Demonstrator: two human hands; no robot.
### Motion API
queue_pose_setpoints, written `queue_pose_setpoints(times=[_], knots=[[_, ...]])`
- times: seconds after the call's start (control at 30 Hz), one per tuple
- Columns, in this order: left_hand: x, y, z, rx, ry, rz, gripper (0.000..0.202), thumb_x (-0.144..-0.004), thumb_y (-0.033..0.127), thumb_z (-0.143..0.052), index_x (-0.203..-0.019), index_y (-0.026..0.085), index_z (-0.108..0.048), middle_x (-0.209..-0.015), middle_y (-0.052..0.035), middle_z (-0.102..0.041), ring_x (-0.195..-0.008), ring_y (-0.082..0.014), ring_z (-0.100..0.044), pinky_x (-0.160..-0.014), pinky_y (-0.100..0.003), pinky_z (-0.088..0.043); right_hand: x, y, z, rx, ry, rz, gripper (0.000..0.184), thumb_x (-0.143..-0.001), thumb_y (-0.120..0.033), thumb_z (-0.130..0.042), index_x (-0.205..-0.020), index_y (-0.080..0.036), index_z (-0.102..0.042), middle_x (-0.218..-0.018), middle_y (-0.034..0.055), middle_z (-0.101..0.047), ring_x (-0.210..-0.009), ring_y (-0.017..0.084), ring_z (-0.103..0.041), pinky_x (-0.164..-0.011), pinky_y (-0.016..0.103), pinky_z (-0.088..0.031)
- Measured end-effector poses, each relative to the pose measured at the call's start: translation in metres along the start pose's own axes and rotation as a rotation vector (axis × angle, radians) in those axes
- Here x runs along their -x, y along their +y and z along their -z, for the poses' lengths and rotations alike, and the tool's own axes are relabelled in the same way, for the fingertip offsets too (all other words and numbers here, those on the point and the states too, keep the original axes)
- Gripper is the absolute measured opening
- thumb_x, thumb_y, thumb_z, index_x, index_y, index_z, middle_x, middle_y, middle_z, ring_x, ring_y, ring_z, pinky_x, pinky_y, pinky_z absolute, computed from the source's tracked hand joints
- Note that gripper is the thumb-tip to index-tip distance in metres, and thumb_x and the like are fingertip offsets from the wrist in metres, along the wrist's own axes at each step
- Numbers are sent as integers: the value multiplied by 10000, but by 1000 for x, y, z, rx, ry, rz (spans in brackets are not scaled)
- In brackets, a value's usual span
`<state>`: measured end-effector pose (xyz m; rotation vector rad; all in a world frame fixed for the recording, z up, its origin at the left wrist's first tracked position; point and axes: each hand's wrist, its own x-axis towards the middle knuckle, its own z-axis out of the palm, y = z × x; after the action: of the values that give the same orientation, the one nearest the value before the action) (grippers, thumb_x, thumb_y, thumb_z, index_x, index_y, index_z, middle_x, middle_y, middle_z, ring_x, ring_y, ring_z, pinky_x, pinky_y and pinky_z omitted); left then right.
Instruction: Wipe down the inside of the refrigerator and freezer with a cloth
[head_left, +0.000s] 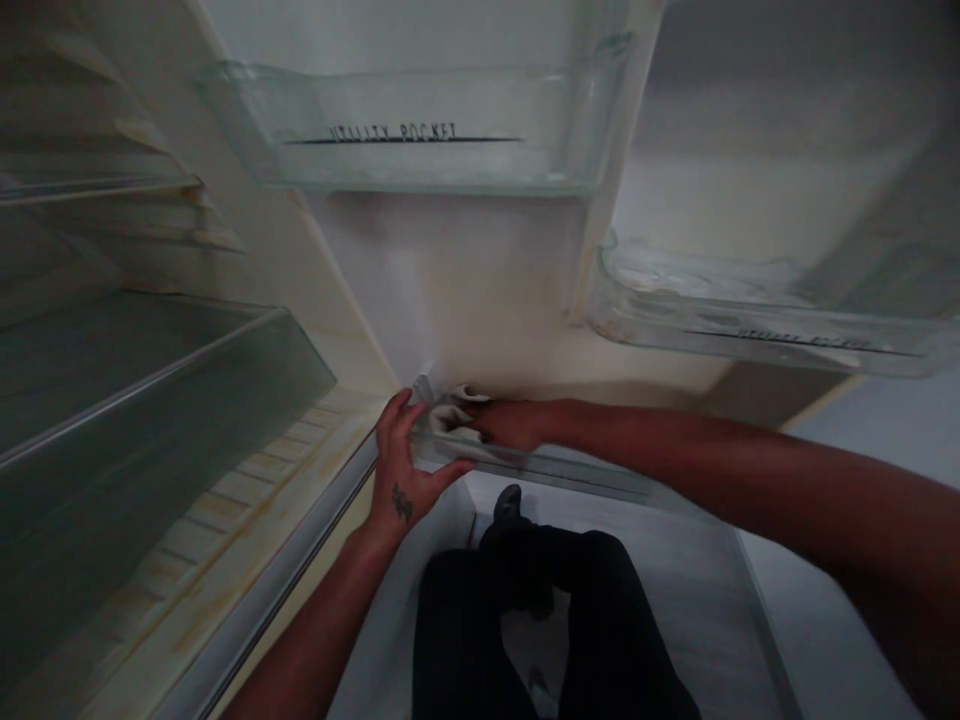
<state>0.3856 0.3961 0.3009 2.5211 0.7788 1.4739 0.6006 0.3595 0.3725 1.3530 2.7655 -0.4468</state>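
Note:
My right hand (514, 424) reaches into the lowest clear door bin (570, 476) of a fridge, its fingers pressed into a pale crumpled cloth (448, 417) at the bin's left end. Part of the cloth is hidden by the fingers. My left hand (409, 465) grips the left end of that same bin, with the thumb along the front wall and the other fingers around the end.
Above is a clear door bin (420, 165) marked "UTILITY POCKET", and another bin (757, 320) sits to the right. At left, the fridge interior shows a glass shelf edge (150, 385) and a yellow-stained ledge (217, 510). My dark-trousered legs (465, 630) are below.

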Motion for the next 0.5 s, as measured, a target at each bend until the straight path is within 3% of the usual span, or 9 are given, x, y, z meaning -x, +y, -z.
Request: queue_pose_setpoints(times=[0.1, 0.2, 0.37, 0.5], knots=[[0, -4, 0, 23, 6, -3, 896, -637, 574, -866, -1360, 241, -454, -1478, -163, -467, -1409, -336, -461, -1164, -572, -442, -31, -5, 4, 40, -47, -37, 337, -982, -267, -583, -1239, -74, -682, -1223, 173, -718, -1054, 249, -701, -968, 374, -532], [-1, -8, 1, 31, 25, -17, 776, -600, 562, -892, -1201, 225, -537, -1396, -138, -519, -1343, -334, -515, -1121, -557, -487, -20, -3, 3, 62, -16, 4, 346, -983, -299, -573, -1230, -85, -688, -1314, 185, -665, -1133, 265, -660, -999, 386, -506], [-2, -7, 2, 9, 30, -13, 736, -565, 538, -918, -1107, 218, -535, -1361, -125, -542, -1329, -318, -533, -1107, -526, -509, 57, -1, 8, 33, -2, -51, 394, -922, -187, -580, -1301, -137, -677, -1357, 176, -610, -1242, 290, -587, -1047, 425, -477], [-3, -6, 2, 5, 31, -25, 733, -564, 534, -919, -1097, 218, -528, -1345, -134, -545, -1333, -308, -532, -1112, -530, -509, 130, -7, 21, 29, -172, -233, 539, -789, -13, -580, -1280, -197, -704, -1207, 138, -678, -1109, 246, -650, -937, 356, -516]])
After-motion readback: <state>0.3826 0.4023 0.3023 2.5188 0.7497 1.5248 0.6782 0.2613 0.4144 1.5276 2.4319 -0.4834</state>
